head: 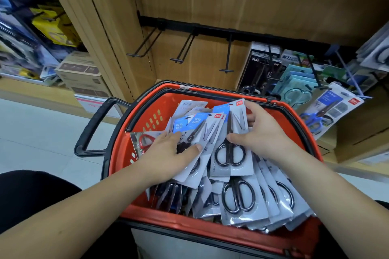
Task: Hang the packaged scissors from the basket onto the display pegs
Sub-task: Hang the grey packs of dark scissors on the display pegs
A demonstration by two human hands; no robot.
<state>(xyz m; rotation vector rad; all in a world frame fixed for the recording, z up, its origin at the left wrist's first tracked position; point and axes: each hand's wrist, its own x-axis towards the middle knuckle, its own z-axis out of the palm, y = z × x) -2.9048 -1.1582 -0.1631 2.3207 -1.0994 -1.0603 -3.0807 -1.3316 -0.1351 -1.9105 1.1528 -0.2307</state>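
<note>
Down inside the red basket [179, 225], both our hands work the heap of packaged scissors [240, 197]. Our left hand [168, 153] clasps a fan of packs [202, 130], thumb laid across the front. Our right hand [263, 132] pinches a black-handled pack [229, 153] between thumb and fingers. Best, we judge, to square the cards first so their hang holes line up — then lift them clear of the heap and feed them along an empty peg [176, 60] on the black rail [210, 27]. The glossy film may slip, so we should grip firmly.
</note>
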